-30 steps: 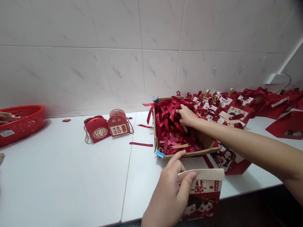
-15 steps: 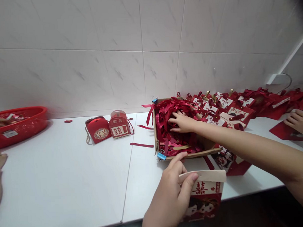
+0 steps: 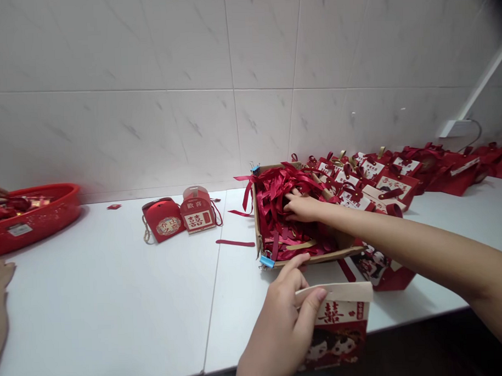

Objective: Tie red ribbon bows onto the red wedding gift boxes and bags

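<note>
At the front edge of the table, my left hand (image 3: 286, 318) pinches a paper gift box (image 3: 340, 327) by its cream top flap. The box is red and cream, with a red double-happiness character and a cartoon couple on its front. My right hand (image 3: 305, 205) is down in an open cardboard box (image 3: 319, 257), its fingers drawn together on the dark red ribbons (image 3: 271, 193) heaped inside. Those fingertips are partly hidden among the strips. Blue binder clips (image 3: 267, 261) sit on the cardboard box's left corners.
Finished-looking red gift boxes (image 3: 394, 183) crowd the right side. Two small red boxes (image 3: 198, 212) stand near the wall. A red strap (image 3: 235, 243) lies beside the cardboard box. At far left, another person's hands are at a red plastic basket (image 3: 66, 213) and on the table.
My right hand's spread fingers have drawn together in the ribbons. My left hand stays with the gift box. A co-worker's hand and a red bag at far right have left the view.
</note>
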The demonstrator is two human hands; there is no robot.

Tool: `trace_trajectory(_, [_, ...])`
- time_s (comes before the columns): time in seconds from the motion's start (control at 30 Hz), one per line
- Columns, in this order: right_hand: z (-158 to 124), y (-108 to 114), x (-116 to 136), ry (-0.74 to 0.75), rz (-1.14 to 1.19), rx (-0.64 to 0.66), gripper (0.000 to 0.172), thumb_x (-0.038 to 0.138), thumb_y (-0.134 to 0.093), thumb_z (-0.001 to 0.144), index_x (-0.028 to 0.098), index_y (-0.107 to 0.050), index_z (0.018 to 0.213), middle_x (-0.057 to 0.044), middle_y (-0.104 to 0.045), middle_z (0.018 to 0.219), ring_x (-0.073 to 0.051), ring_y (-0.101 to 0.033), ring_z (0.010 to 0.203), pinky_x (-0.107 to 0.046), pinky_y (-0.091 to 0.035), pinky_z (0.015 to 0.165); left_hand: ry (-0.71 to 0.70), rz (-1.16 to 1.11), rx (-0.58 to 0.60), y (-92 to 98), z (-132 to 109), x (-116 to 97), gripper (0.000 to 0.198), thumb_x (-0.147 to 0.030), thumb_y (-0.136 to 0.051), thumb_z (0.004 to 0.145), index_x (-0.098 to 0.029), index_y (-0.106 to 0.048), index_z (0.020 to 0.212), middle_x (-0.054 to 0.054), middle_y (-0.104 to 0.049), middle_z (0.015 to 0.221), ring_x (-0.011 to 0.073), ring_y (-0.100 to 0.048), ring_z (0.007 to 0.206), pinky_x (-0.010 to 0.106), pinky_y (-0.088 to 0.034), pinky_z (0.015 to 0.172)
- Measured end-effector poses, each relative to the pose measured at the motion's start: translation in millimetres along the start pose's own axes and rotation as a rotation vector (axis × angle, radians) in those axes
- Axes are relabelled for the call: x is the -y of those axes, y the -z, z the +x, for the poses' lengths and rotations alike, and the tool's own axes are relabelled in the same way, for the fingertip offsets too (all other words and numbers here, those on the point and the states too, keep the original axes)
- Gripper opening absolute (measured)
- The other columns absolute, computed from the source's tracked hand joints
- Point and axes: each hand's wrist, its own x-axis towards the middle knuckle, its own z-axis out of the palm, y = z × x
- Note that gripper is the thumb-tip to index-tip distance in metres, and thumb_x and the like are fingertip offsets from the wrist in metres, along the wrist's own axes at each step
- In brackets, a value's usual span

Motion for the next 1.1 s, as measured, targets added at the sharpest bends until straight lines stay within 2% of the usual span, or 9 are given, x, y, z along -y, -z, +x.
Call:
trace_trajectory(0.17, [9.3, 11.3, -5.7, -0.099, 0.127, -0.082, 0.016, 0.018, -0.062, 0.076, 0.019, -0.074, 0.086, -0.012, -0.06, 0.105, -0.027, -0.054, 0.1, -0.03, -0.046, 0.076, -0.013, -0.001, -0.012, 1.0, 2.2, 0.2, 0.024, -0.033, -0.042, 0.093, -0.021, -0.042, 0.072, 0.006, -0.052, 0.135, 0.0228, -0.038, 0.133, 0.039, -0.036, 0.104])
trace_trajectory(0.3, [12.5, 40.5, -14.2, -0.236, 0.315, -0.179, 0.014, 0.025, -0.063, 0.075, 0.015, -0.072, 0.075, -0.006, -0.065, 0.078, -0.02, -0.059, 0.077, -0.027, -0.045, 0.069, -0.05, -0.033, -0.045, 0.1, 9.5, 4.3, 0.025, -0.032, -0.043, 0.093, -0.021, -0.041, 0.071, 0.006, -0.043, 0.144, 0.0233, -0.036, 0.136, 0.04, -0.033, 0.108])
trace_trajectory(0.5, [-13.7, 90.2, -14.8, -0.396, 0.631, -0.353, 0.024, 0.031, -0.058, 0.079, 0.013, -0.07, 0.09, -0.005, -0.066, 0.069, -0.013, -0.054, 0.055, -0.024, -0.042, 0.052, -0.082, -0.094, -0.165, -10.7, 17.4, 11.3, 0.022, -0.029, -0.047, 0.092, -0.019, -0.046, 0.072, 0.008, -0.047, 0.141, 0.0243, -0.047, 0.127, 0.04, -0.038, 0.104])
trace_trajectory(0.57, [-23.0, 98.8, -13.1, -0.365, 0.905, -0.482, 0.024, 0.032, -0.059, 0.079, 0.013, -0.068, 0.09, -0.006, -0.066, 0.073, -0.013, -0.056, 0.058, -0.024, -0.045, 0.053, -0.075, -0.122, -0.186, -10.1, 16.6, 9.7, 0.022, -0.028, -0.048, 0.091, -0.019, -0.048, 0.071, 0.009, -0.056, 0.131, 0.0236, -0.054, 0.118, 0.038, -0.042, 0.099])
trace_trajectory(0.67, [-34.8, 101.6, -7.4, -0.183, 1.391, -0.69, 0.017, 0.031, -0.057, 0.08, 0.016, -0.064, 0.086, -0.006, -0.066, 0.084, -0.016, -0.062, 0.075, -0.027, -0.052, 0.066, -0.033, -0.155, -0.211, 3.9, 11.2, -0.1, 0.023, -0.028, -0.052, 0.089, -0.018, -0.051, 0.069, 0.008, -0.068, 0.106, 0.0213, -0.064, 0.096, 0.032, -0.049, 0.085])
trace_trajectory(0.8, [-50.8, 95.2, 17.4, -0.068, 1.508, -0.872, 0.015, 0.031, -0.061, 0.08, 0.02, -0.067, 0.087, -0.003, -0.067, 0.085, -0.015, -0.063, 0.082, -0.029, -0.053, 0.075, 0.006, -0.117, -0.428, 42.3, -1.8, -24.6, 0.023, -0.031, -0.063, 0.081, -0.017, -0.058, 0.065, 0.004, -0.069, 0.08, 0.0166, -0.062, 0.07, 0.024, -0.049, 0.061])
trace_trajectory(0.9, [-59.2, 92.4, 48.9, -0.047, 1.397, -0.834, 0.019, 0.036, -0.066, 0.078, 0.02, -0.07, 0.088, -0.003, -0.068, 0.083, -0.017, -0.063, 0.078, -0.03, -0.052, 0.07, -0.055, -0.071, -0.583, 68.4, -8.3, -42.1, 0.018, -0.03, -0.069, 0.076, -0.018, -0.063, 0.064, 0.001, -0.068, 0.073, 0.0141, -0.06, 0.063, 0.021, -0.046, 0.053])
trace_trajectory(1.0, [-59.3, 92.7, 79.9, 0.093, 1.38, -0.64, 0.017, 0.033, -0.064, 0.08, 0.018, -0.07, 0.078, -0.001, -0.064, 0.071, -0.014, -0.058, 0.064, -0.026, -0.048, 0.057, -0.126, 0.001, -0.514, 80.1, -9.2, -48.8, 0.012, -0.027, -0.069, 0.077, -0.019, -0.068, 0.067, 0.001, -0.068, 0.074, 0.0148, -0.062, 0.068, 0.022, -0.049, 0.058])
trace_trajectory(1.1, [-54.8, 91.7, 101.8, 0.307, 1.31, -0.438, 0.02, 0.027, -0.06, 0.083, 0.016, -0.064, 0.068, 0.001, -0.055, 0.064, -0.011, -0.05, 0.059, -0.024, -0.041, 0.054, -0.202, 0.024, -0.479, 79.4, -9.4, -39.6, 0.012, -0.023, -0.067, 0.079, -0.019, -0.066, 0.068, 0.002, -0.068, 0.08, 0.0159, -0.063, 0.076, 0.025, -0.052, 0.067])
